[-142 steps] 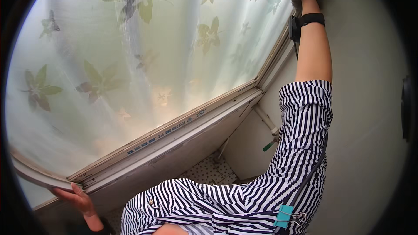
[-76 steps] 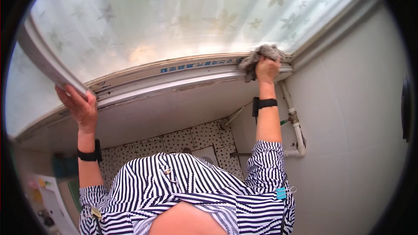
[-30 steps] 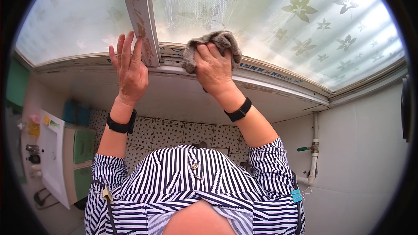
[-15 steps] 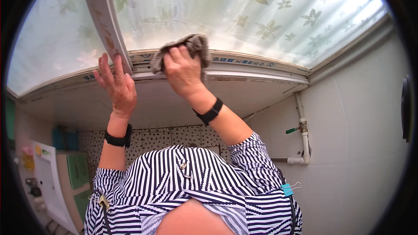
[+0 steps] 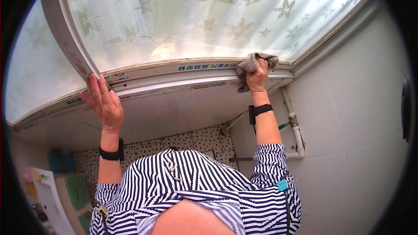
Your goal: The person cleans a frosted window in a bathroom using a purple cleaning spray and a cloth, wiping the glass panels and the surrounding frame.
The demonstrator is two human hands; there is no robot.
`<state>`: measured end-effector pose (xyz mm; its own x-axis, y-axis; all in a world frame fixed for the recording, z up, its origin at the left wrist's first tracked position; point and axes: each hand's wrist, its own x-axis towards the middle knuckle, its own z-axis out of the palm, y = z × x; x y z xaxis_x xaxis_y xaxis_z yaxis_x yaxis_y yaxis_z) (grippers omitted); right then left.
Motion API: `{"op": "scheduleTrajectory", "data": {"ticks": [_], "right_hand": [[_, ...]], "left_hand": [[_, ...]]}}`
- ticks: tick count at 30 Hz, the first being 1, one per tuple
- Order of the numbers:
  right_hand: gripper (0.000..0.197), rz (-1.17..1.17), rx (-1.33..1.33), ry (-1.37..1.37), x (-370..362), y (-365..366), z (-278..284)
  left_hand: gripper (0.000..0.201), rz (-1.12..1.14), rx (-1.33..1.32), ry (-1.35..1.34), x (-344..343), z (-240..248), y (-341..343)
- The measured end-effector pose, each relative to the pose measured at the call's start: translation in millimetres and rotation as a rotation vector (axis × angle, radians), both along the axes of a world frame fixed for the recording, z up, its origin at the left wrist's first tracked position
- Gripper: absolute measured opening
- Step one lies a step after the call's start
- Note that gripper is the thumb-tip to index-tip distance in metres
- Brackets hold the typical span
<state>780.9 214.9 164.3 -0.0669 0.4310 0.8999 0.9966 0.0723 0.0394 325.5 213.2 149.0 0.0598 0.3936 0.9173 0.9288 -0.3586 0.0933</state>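
A greyish-brown cloth [image 5: 249,64] is bunched in my right hand [image 5: 257,78], whose fingers press it onto the bottom rail [image 5: 174,78] of the window frame, close to its right corner. My left hand [image 5: 104,106] rests with fingers stretched at the foot of the white upright bar [image 5: 72,35] between the panes, holding nothing. Above the rail spans the frosted window pane [image 5: 174,26], patterned with green leaves. Part of the cloth is hidden behind my right fingers.
White tiled wall [image 5: 335,117] stands at the right, with a white pipe [image 5: 297,137] and a green-handled valve [image 5: 284,125]. Below lies a dark-spotted tile floor [image 5: 178,141]. A white basin [image 5: 50,200] and green cabinet doors [image 5: 77,191] are at lower left.
My right hand has slid the cloth rightward along the rail to near the corner. My left hand stays at the upright bar's foot. The whole view has shifted somewhat.
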Motion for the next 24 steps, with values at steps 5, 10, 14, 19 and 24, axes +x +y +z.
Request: {"op": "scheduleTrajectory", "data": {"ticks": [5,10,14,19,24], "right_hand": [[0.028,-0.27,-0.221,0.585,64,-16,38],[0.02,0.169,0.291,0.448,-34,-24,100],[0.027,0.244,0.312,-0.136,-144,-13,156],[0.026,0.206,0.003,-0.481,-207,-26,74],[0.028,0.332,-0.129,-0.637,-221,-20,90]], "left_hand": [[0.055,-0.046,-0.002,-0.012,-17,12,-13],[0.064,-0.138,0.01,-0.092,-28,19,-32],[0.067,-0.13,0.007,-0.053,-45,20,-46],[0.059,-0.043,0.038,-0.004,-62,31,-57],[0.052,-0.26,0.02,0.146,-41,15,-65]]}}
